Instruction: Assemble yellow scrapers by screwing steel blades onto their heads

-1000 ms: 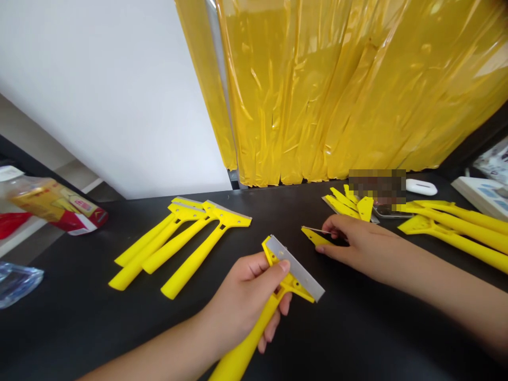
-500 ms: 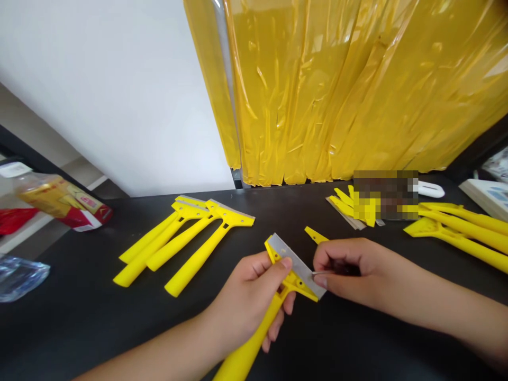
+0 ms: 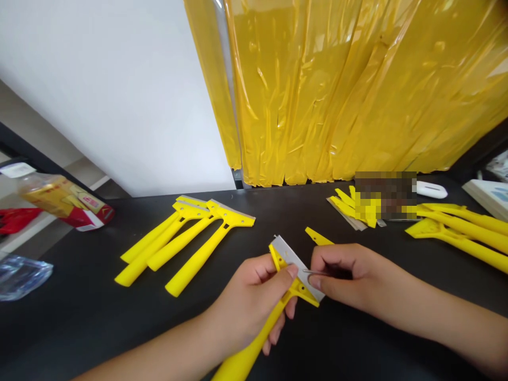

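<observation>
Blade [image 3: 289, 254] seemingly being fitted to scraper [image 3: 257, 338].
At lower centre, both are gripped by the left hand [image 3: 256, 293]; a thin metal piece [image 3: 315, 272] is pinched by the right hand [image 3: 365, 275]. Careful alignment seems needed next.

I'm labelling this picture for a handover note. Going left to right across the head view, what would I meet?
Bottle → group of yellow scrapers → left hand → right hand → pile of yellow handles.
</observation>
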The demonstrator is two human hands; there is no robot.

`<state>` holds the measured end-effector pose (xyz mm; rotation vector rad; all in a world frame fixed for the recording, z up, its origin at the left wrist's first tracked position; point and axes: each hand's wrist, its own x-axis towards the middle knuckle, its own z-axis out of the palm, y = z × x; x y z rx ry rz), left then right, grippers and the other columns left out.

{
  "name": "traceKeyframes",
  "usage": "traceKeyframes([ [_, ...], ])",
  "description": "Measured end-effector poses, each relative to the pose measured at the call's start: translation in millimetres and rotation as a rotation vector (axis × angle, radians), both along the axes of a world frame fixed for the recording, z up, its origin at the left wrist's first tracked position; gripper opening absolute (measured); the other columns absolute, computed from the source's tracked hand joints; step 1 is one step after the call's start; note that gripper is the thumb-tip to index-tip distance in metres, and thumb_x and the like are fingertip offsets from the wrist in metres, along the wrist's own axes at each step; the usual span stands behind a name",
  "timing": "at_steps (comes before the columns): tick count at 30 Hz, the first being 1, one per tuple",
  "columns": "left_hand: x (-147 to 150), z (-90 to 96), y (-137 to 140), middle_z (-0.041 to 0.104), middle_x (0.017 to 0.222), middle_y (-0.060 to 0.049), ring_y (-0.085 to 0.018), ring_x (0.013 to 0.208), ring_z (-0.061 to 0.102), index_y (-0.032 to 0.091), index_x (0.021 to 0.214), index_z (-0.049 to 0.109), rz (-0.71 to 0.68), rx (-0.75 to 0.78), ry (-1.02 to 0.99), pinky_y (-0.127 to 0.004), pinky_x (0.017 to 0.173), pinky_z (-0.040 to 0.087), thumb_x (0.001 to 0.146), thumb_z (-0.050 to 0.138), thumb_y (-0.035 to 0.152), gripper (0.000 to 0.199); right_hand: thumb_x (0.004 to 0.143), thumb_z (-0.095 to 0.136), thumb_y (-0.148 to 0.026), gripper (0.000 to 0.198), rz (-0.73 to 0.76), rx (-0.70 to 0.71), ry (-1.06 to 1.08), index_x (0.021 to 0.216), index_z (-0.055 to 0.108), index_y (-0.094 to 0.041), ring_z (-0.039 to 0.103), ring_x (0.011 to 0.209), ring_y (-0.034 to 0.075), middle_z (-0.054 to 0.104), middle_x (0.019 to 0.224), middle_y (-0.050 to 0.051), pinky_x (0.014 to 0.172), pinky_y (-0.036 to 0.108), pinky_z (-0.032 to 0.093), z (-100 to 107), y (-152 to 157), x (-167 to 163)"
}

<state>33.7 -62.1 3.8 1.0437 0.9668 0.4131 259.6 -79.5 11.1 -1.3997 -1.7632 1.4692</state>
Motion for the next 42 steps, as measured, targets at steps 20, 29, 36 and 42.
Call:
traceKeyframes([
  [20, -1, 2.2, 1, 0.06, 0.06, 0.003, -0.009, 0.035, 0.051, 0.02, 0.08, 0.06, 0.007, -0.007, -0.019, -0.016, 0.028, 0.042, 0.1, 0.063, 0.058, 0.043, 0.091, 0.069, -0.044, 0.018, -0.258, 0.406, -0.83, 0.1, 0.067, -0.028, 0.073, 0.083, 0.023, 0.076, 0.098, 0.002, 0.073, 0.036, 0.051, -21, 20, 38],
  [29, -1, 0.3, 2, 0.06, 0.061, 0.003, -0.008, 0.035, 0.05, 0.019, 0.08, 0.06, -0.003, -0.011, -0.029, -0.015, 0.029, 0.041, 0.1, 0.063, 0.059, 0.045, 0.101, 0.064, -0.054, 0.039, -0.169, 0.238, -0.294, 0.077, 0.057, -0.024, 0.046, 0.064, 0.015, 0.051, 0.069, -0.004, 0.058, 0.029, 0.035, -1, 13, 26],
  [36, 0, 4.6, -1, 0.057, 0.059, 0.002, -0.008, 0.035, 0.049, 0.018, 0.074, 0.06, -0.135, -0.041, -0.015, -0.013, 0.028, 0.039, 0.099, 0.063, 0.058, 0.048, 0.096, 0.071, -0.067, 0.051, -0.062, -0.034, 0.151, 0.074, 0.066, -0.021, 0.056, 0.072, 0.018, 0.065, 0.072, 0.002, 0.064, 0.029, 0.044, 7, -10, -3],
  [42, -4, 4.4, -1, 0.062, 0.065, 0.001, -0.007, 0.037, 0.05, 0.019, 0.092, 0.063, -0.172, -0.087, -0.09, -0.013, 0.031, 0.043, 0.101, 0.061, 0.059, 0.041, 0.101, 0.068, -0.06, 0.043, 0.015, -0.053, 0.203, 0.085, 0.074, -0.021, 0.066, 0.084, 0.021, 0.077, 0.089, 0.005, 0.075, 0.031, 0.05, 5, -11, -7],
])
